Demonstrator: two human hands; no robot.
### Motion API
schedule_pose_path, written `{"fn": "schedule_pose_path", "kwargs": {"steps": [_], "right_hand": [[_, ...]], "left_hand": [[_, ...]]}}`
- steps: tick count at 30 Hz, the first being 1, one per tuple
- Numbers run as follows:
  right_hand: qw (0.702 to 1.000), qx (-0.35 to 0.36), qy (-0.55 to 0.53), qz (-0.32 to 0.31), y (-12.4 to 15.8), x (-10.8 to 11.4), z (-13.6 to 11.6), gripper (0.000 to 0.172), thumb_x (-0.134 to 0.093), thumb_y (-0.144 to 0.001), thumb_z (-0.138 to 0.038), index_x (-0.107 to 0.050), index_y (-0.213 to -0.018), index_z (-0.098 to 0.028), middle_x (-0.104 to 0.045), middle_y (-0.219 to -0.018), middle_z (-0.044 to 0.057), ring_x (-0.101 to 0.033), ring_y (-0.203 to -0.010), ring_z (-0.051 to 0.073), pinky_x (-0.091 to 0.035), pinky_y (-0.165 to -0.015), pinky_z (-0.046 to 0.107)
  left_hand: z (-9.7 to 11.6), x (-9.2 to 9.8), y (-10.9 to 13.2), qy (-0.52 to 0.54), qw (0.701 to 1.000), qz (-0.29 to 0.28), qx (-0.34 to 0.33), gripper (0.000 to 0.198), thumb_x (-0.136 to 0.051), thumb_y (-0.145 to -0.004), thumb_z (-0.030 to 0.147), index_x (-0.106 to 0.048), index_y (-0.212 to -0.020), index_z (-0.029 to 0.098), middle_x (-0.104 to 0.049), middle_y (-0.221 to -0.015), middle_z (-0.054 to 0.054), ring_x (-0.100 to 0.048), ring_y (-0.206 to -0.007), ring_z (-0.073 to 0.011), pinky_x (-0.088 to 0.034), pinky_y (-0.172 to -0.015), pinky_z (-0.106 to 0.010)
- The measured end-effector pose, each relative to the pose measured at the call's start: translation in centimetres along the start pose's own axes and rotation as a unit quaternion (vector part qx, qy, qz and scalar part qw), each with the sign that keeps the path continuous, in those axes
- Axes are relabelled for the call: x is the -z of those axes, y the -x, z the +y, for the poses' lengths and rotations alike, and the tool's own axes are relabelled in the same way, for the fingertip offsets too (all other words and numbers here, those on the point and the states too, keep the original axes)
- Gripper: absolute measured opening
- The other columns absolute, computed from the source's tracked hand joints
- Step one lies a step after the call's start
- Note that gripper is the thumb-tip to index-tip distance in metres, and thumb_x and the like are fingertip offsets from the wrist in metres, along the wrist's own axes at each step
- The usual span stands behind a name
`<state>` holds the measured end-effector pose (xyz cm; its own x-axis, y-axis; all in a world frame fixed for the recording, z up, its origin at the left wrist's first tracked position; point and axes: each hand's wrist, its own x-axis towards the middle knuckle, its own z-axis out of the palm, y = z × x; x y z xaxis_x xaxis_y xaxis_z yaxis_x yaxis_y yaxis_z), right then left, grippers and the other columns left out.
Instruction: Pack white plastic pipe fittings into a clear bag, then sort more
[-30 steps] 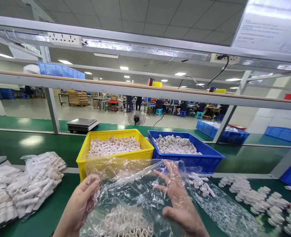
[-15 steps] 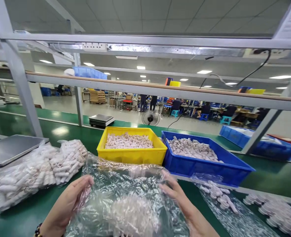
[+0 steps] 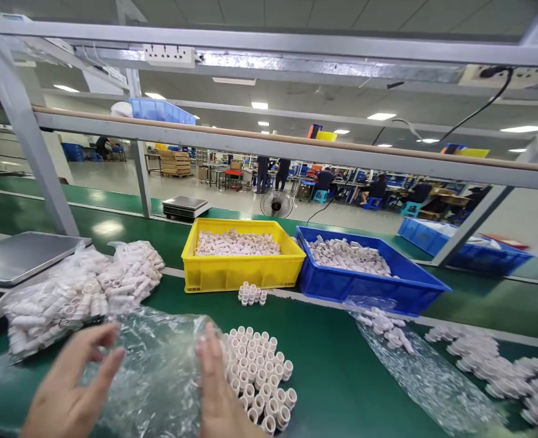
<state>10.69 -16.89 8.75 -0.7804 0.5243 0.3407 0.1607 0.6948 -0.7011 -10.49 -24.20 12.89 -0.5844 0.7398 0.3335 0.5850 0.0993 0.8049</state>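
A crumpled clear plastic bag (image 3: 159,371) lies on the green table near the front edge, between my two hands. My left hand (image 3: 68,389) rests on its left side with fingers spread. My right hand (image 3: 216,389) presses its right edge with fingers stretched flat. Just right of that hand stands a cluster of small white tubes (image 3: 260,371), upright and packed together. A smaller cluster of tubes (image 3: 251,295) sits in front of the yellow bin (image 3: 241,271).
The yellow bin and a blue bin (image 3: 369,286) both hold white tubes. Filled bags (image 3: 81,292) lie by a scale (image 3: 17,258) at the left. Another bag (image 3: 415,371) and loose white rings (image 3: 492,365) lie at the right. Frame posts and a rail cross ahead.
The bag held up between my hands has come down to the left onto the table. The cluster of tubes now stands uncovered. My view has shifted left and down.
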Motion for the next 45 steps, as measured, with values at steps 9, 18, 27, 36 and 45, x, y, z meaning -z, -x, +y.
{"fn": "schedule_pose_path", "kwargs": {"steps": [9, 18, 27, 36, 45], "right_hand": [[0.986, 0.015, 0.168, -0.02, -1.2, -4.5, 1.6, 0.098, -0.061, -0.077, -0.037, 0.014, -0.138, -0.023, 0.005, -0.145, 0.016, -0.007, -0.131, 0.033, -0.029, -0.1, 0.05], [0.971, 0.099, 0.219, -0.018, -0.8, -6.2, 2.4, 0.098, -0.065, -0.068, -0.047, -0.003, -0.14, -0.025, -0.01, -0.145, 0.016, -0.012, -0.128, 0.044, -0.03, -0.092, 0.063], [0.995, 0.06, 0.079, 0.012, -0.4, -0.9, -0.5, 0.055, -0.052, -0.069, -0.016, -0.035, -0.122, -0.012, -0.021, -0.143, 0.015, -0.02, -0.131, 0.025, -0.029, -0.105, 0.039], [0.998, -0.042, -0.037, -0.03, -1.8, 4.5, 0.5, 0.034, -0.041, -0.084, -0.012, -0.052, -0.115, -0.022, -0.06, -0.106, 0.004, -0.059, -0.083, 0.011, -0.048, -0.076, 0.026], [0.941, -0.005, 0.336, -0.043, 5.4, 5.1, 0.6, 0.012, -0.047, -0.076, -0.01, -0.053, -0.071, -0.019, -0.056, -0.067, 0.001, -0.049, -0.058, 0.013, -0.032, -0.05, 0.022]], "left_hand": [[1.8, -4.7, 3.9, 0.214, 0.932, -0.286, 0.062, 0.027, -0.058, -0.071, 0.046, -0.061, -0.084, 0.022, -0.061, -0.083, -0.004, -0.051, -0.066, -0.018, -0.043, -0.058, -0.024], [1.3, -4.3, 3.6, 0.43, 0.83, -0.24, 0.263, 0.019, -0.063, -0.073, 0.036, -0.059, -0.066, 0.018, -0.054, -0.066, 0.001, -0.049, -0.068, -0.0126, -0.045, -0.065, -0.021], [0.8, -2.3, 2.6, 0.552, 0.728, -0.204, 0.353, 0.034, -0.056, -0.077, 0.037, -0.044, -0.053, 0.017, -0.028, -0.043, 0.008, -0.021, -0.034, -0.0032, -0.026, -0.033, -0.016], [0.0, -0.3, 2.3, 0.421, 0.788, -0.318, 0.317, 0.032, -0.048, -0.081, 0.042, -0.05, -0.06, 0.017, -0.029, -0.042, 0.008, -0.022, -0.031, -0.0033, -0.021, -0.031, -0.017], [-1.4, 0.5, 3.3, 0.377, 0.805, -0.268, 0.371, 0.032, -0.052, -0.075, 0.049, -0.049, -0.064, 0.019, -0.037, -0.051, 0.006, -0.026, -0.034, -0.0043, -0.023, -0.029, -0.016]]}}
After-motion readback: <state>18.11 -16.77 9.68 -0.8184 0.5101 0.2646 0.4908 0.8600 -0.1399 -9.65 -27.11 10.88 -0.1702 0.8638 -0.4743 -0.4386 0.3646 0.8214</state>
